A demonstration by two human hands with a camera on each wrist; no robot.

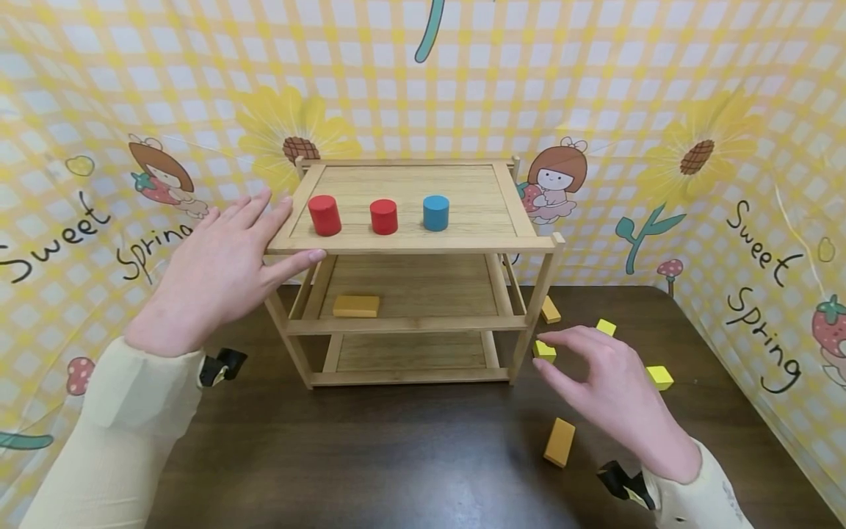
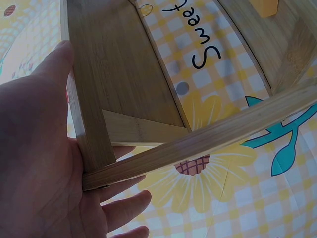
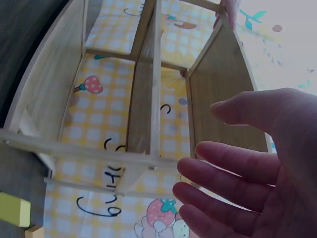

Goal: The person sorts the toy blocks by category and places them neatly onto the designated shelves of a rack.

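Note:
A three-tier wooden shelf (image 1: 410, 323) stands on the dark table. My left hand (image 1: 221, 272) rests against its upper left corner, fingers along the side and thumb by the front edge. In the left wrist view, the spread fingers (image 2: 126, 208) show past the corner post. On the top tier stand a taller red cylinder (image 1: 324, 216), a shorter red cylinder (image 1: 384, 217) and a blue cylinder (image 1: 436, 214). My right hand (image 1: 611, 397) hovers beside the shelf's right side, thumb and fingers apart, holding nothing. An orange block (image 1: 356, 306) lies on the middle tier.
Right of the shelf lie a yellow block (image 1: 545, 352), another yellow block (image 1: 606, 327) and a third yellow block (image 1: 659, 378). One orange block (image 1: 551, 309) lies behind them, another orange block (image 1: 559, 442) nearer the front. A patterned cloth (image 1: 423, 95) surrounds the table.

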